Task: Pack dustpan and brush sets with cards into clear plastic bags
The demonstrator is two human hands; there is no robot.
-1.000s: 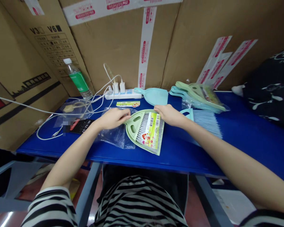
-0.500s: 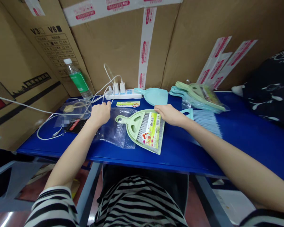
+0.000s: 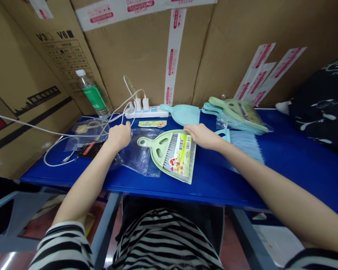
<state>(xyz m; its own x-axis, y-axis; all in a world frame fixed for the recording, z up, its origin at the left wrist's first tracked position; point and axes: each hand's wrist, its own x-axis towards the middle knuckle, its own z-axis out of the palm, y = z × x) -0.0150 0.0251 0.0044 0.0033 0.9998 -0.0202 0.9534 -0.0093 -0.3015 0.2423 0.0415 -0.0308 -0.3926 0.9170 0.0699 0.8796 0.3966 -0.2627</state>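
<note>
My left hand [image 3: 119, 135] is closed on the left end of a clear plastic bag [image 3: 139, 153], which spreads over the table to the right. On that bag's right side lies a light green dustpan [image 3: 160, 148], its handle loop pointing left. A brush with grey bristles [image 3: 169, 153] is nested inside it, with a yellow-green printed card [image 3: 181, 154] across the bristles. My right hand [image 3: 201, 137] pinches the dustpan's upper right edge, thumb and fingers together. Behind it lies a light blue dustpan [image 3: 185, 113], and a blue brush [image 3: 244, 143] rests partly behind my right forearm.
Bagged green and blue dustpans [image 3: 236, 114] are stacked at the back right. A power strip [image 3: 146, 112] with chargers and white cables, another printed card [image 3: 152, 123], a water bottle [image 3: 92, 95] and a black phone-like item [image 3: 90, 150] are left. Cardboard [image 3: 146, 56] walls the back of the blue table [image 3: 205, 189].
</note>
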